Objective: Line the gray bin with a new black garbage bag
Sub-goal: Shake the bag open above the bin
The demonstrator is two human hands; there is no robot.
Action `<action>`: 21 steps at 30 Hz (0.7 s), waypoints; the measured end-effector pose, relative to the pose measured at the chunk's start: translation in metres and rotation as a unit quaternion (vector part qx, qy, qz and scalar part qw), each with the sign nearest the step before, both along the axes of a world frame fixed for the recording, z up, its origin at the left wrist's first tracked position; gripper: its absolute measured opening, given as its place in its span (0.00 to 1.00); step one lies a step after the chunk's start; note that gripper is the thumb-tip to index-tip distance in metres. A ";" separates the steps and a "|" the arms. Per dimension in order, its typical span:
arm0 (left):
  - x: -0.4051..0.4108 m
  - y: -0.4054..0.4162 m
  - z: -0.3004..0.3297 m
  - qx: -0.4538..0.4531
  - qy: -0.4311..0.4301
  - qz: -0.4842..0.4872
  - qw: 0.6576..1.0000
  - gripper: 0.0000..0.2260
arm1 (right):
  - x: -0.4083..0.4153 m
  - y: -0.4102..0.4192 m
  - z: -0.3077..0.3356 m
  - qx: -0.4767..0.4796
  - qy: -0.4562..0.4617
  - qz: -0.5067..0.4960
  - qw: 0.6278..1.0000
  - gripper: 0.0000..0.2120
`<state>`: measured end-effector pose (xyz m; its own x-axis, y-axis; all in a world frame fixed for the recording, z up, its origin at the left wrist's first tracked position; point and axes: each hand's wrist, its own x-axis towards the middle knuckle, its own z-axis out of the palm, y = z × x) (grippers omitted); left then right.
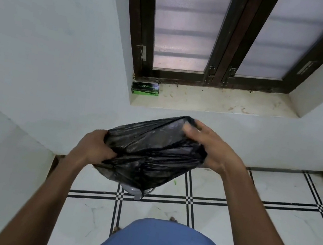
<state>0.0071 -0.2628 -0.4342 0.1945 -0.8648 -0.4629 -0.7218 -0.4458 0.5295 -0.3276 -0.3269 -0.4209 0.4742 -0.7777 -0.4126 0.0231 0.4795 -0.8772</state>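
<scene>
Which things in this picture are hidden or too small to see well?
Head view only:
- Gray bin: almost fully hidden by the black bag; a gray sliver shows.
- Left hand fingertips: buried in bag folds.
- Green box on the windowsill: print too small.
- Beyond the window: frosted glass blurs it.

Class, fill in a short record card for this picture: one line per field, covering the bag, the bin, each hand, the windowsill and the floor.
bag: black garbage bag, stretched over the bin
bin: gray bin, only a gray patch shows below the bag
left hand: left hand grips the bag's near-left edge
right hand: right hand holds the bag's far-right edge
windowsill: green box at its left end
floor: white tiles with black lines
</scene>
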 end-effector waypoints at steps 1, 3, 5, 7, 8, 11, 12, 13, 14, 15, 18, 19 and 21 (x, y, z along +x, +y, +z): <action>0.003 0.001 0.002 -0.019 0.049 0.020 0.998 0.11 | -0.002 0.000 -0.001 -0.065 0.135 0.044 0.988 0.32; 0.009 0.001 0.011 -0.016 0.240 0.109 0.964 0.12 | -0.011 -0.006 -0.012 -0.185 0.394 0.107 0.894 0.24; 0.017 0.003 0.017 0.048 0.467 0.201 0.860 0.19 | -0.019 -0.011 -0.020 -0.202 0.453 0.085 0.864 0.13; 0.020 0.007 0.024 0.069 0.542 0.231 0.805 0.19 | -0.024 -0.013 -0.020 -0.162 0.394 0.078 0.902 0.10; 0.020 0.007 0.024 0.061 0.539 0.230 0.808 0.17 | -0.025 -0.013 -0.018 -0.136 0.336 0.079 0.929 0.09; 0.016 0.005 0.015 0.034 0.505 0.236 0.830 0.17 | -0.030 -0.008 -0.009 -0.024 0.041 0.098 0.994 0.21; 0.014 0.003 0.009 0.030 0.473 0.241 0.847 0.17 | -0.030 -0.008 -0.008 0.020 -0.062 0.097 0.993 0.25; 0.012 -0.001 0.001 0.022 0.411 0.248 0.877 0.16 | -0.029 -0.008 -0.010 0.057 -0.144 0.091 0.984 0.26; 0.011 -0.005 -0.008 0.008 0.318 0.241 0.917 0.14 | -0.025 -0.009 -0.015 0.074 -0.173 0.073 0.979 0.24; 0.011 -0.007 -0.017 -0.007 0.200 0.217 0.955 0.15 | -0.019 -0.011 -0.023 0.057 -0.129 0.048 0.989 0.19; 0.017 -0.008 -0.039 -0.058 -0.126 0.150 0.979 0.20 | -0.002 -0.016 -0.053 -0.209 0.373 -0.001 0.904 0.08; 0.019 -0.007 -0.041 -0.060 -0.186 0.146 0.970 0.22 | 0.001 -0.014 -0.061 -0.261 0.480 -0.015 0.837 0.08; 0.021 -0.009 -0.041 -0.047 -0.208 0.124 0.969 0.22 | 0.009 -0.009 -0.067 -0.265 0.504 -0.062 0.820 0.09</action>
